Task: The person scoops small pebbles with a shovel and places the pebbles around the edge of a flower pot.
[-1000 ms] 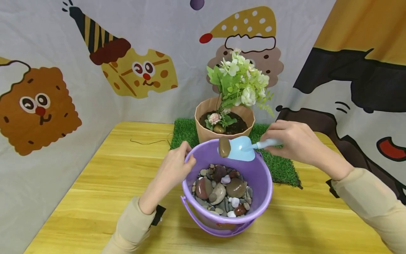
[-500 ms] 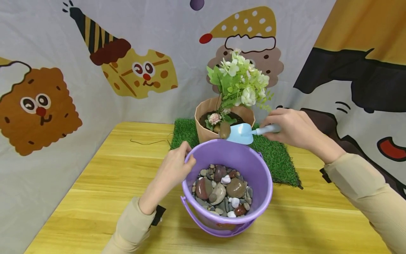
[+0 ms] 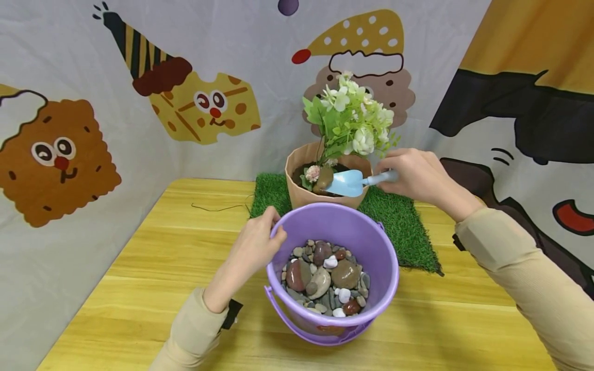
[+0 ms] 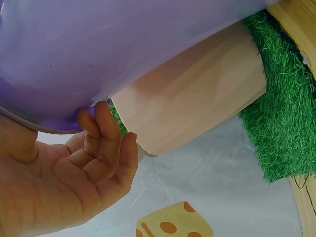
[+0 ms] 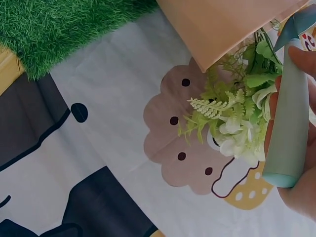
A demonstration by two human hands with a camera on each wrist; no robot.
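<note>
My right hand [image 3: 410,172] grips the pale handle of a light blue toy shovel [image 3: 347,183], its blade over the flowerpot [image 3: 303,196]. At the blade's tip is a brown stone [image 3: 324,179], above the dark soil beside a pink flower [image 3: 313,173]; whether it touches the soil I cannot tell. My left hand [image 3: 254,242] pinches the left rim of a purple bucket [image 3: 390,247], thumb inside and fingers outside. Wet pebbles and larger stones [image 3: 320,278] cover the bucket's bottom. In the right wrist view the shovel handle [image 5: 289,118] lies in my curled fingers.
A white-flowered plant [image 3: 352,118] rises from the pot. Green artificial turf [image 3: 413,237] lies under the pot on the wooden table [image 3: 153,278]. A thin dark wire [image 3: 215,208] lies to the left. Printed cloth [image 3: 260,46] hangs behind and at both sides.
My right hand has carried the shovel and stone from over the bucket's far rim up and away, into the flowerpot's opening. My left hand and the bucket have stayed in place.
</note>
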